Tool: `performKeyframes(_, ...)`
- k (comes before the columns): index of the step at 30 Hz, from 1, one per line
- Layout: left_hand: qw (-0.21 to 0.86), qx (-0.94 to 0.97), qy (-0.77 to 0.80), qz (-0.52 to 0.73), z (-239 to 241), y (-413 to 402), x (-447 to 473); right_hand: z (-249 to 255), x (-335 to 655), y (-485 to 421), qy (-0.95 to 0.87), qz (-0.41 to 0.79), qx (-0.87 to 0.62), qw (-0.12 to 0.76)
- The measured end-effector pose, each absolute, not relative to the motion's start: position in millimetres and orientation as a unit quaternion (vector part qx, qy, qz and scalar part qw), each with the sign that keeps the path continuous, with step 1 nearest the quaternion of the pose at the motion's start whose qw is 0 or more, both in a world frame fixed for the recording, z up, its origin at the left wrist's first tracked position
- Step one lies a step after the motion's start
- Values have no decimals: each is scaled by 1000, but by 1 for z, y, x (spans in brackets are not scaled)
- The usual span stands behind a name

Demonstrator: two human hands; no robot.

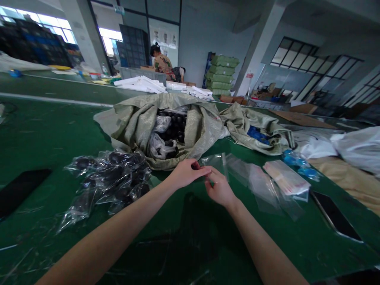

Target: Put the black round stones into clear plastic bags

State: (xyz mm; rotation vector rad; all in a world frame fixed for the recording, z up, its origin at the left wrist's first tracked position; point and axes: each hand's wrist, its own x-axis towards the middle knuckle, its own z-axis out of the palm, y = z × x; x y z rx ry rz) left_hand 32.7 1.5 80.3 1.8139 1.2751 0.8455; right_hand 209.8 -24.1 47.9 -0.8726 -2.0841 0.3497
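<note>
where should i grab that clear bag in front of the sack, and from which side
Probably at its near edge, coming from the person's side: the clear bag is thin, limp and stretches away toward the sack, so a fingertip pinch on that edge suits it. The left hand and right hand pinch there.

Bench [44, 130] dark green; open sack [133, 118] olive-tan; round parts [173, 124] inside black; bags [237, 170] clear; rolls [297, 162] at right edge blue.
</note>
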Motion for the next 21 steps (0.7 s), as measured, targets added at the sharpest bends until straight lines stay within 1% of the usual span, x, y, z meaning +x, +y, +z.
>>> performKeyframes(2,348,719,500,334,79,2,33,48,207,-25,-806,199,-351,433)
performKeyframes(4,358,733,478,327,76,4,31,43,207,-25,-753,291,-357,470)
performKeyframes(8,364,756,436,325,68,9,28,33,207,-20,-565,507,-353,547)
performKeyframes(10,338,760,441,336,66,11,26,32,207,-18,-479,570,-357,565)
performKeyframes(14,277,785,446,328,67,15,21,37,213,-13,-396,596,-391,579)
performKeyframes(19,265,811,427,300,67,23,13,35,221,-9,-355,599,-438,568)
performKeyframes(21,248,812,442,291,66,24,12,33,222,-8,-352,596,-440,572)
